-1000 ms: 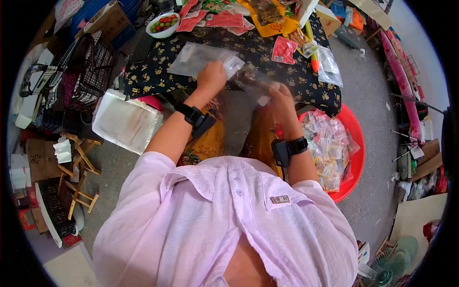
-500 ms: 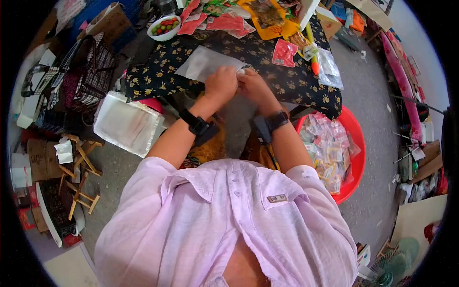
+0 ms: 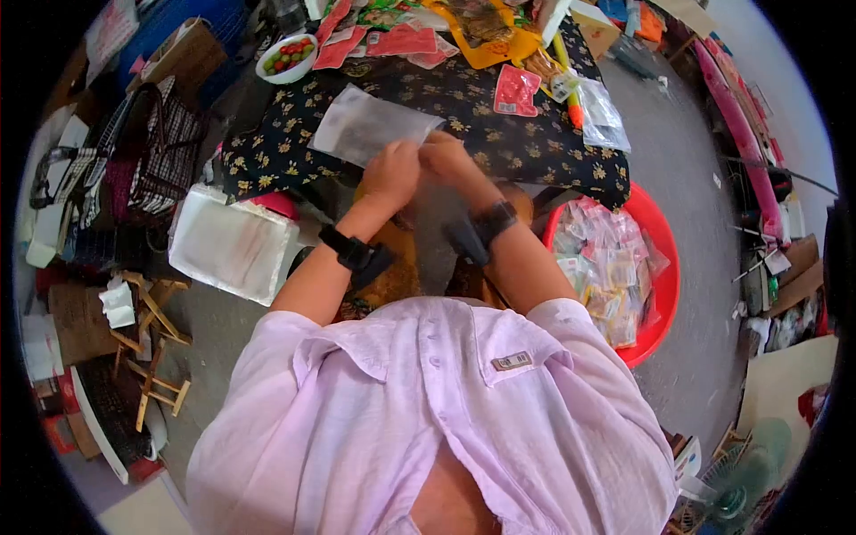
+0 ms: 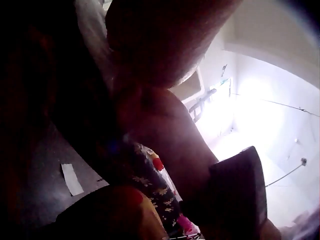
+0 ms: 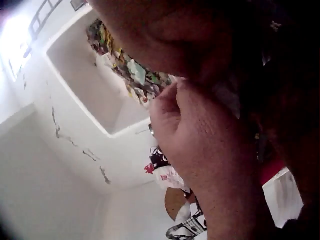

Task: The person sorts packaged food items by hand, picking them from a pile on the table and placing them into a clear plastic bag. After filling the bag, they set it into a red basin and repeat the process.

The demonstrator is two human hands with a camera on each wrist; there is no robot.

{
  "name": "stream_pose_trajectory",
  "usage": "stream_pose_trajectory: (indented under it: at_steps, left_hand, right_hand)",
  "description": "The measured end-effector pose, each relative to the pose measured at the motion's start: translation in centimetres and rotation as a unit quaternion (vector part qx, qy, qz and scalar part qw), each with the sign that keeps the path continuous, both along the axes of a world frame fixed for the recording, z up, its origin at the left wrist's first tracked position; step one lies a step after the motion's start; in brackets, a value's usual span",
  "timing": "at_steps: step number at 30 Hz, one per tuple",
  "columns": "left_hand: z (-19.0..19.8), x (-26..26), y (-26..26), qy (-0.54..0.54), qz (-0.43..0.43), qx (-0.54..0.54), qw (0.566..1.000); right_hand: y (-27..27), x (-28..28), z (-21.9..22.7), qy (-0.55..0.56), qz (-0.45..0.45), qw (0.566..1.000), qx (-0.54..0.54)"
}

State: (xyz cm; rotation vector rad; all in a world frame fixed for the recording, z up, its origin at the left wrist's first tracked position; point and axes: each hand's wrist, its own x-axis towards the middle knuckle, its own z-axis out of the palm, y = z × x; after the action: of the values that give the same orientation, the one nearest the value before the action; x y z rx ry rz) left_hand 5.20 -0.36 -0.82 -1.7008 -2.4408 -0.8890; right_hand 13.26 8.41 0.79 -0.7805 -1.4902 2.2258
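Note:
A clear, frosted-looking plastic bag [image 3: 361,129] lies over the dark flowered tablecloth in the head view, its near right end at the hands. My left hand [image 3: 393,175] grips that end with curled fingers. Right beside it, my right hand [image 3: 452,160] is bent inward and pinches at the bag's top right edge. Knuckles and fingers of the two hands meet, hiding the gripped part. From the right wrist, the left hand [image 5: 200,120] shows with thumb and fingers closed together, the right hand [image 5: 165,35] close above it. The left wrist view is very dark.
Red and yellow food packets [image 3: 401,40] and a white bowl [image 3: 286,60] of red and green fruit stand along the table's far side. A red tub [image 3: 664,294] full of small packets is on the floor at right. Silvery flat bags [image 3: 234,242] lie at left.
A second ago the right hand was apart, stretching see-through plastic rightward. It has since moved left to meet the left hand at the bag's end; the right forearm now slants inward.

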Motion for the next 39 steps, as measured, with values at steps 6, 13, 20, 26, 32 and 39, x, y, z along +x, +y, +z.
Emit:
stream_pose_trajectory:
  at_steps: [6,13,20,26,32,39]
  left_hand:
    - [-0.3,-0.4,-1.8,0.149,-0.064,0.033,0.986]
    - [-2.4,-2.0,-1.0,0.313,-0.114,0.059,0.941]
    - [0.4,-5.2,-0.8,0.26,-0.135,0.149,0.944]
    - [8.2,-2.4,-3.6,0.122,-0.194,0.141,0.963]
    - [11.2,0.9,-5.8,0.036,-0.292,0.115,0.949]
    - [10.0,2.6,-5.4,-0.231,-0.337,0.051,0.911]
  right_hand:
    - [1.3,1.6,-3.5,0.005,0.058,0.982,0.179]
    - [-0.4,4.0,-3.1,-0.028,-0.04,0.995,0.087]
    - [-0.5,4.2,-1.4,0.009,-0.129,0.933,0.336]
    - [-2.0,5.4,4.5,0.027,-0.246,0.684,0.687]
    - [-3.4,8.7,9.2,-0.117,0.013,0.66,0.742]
    - [-3.1,13.6,8.2,-0.137,0.069,0.736,0.66]
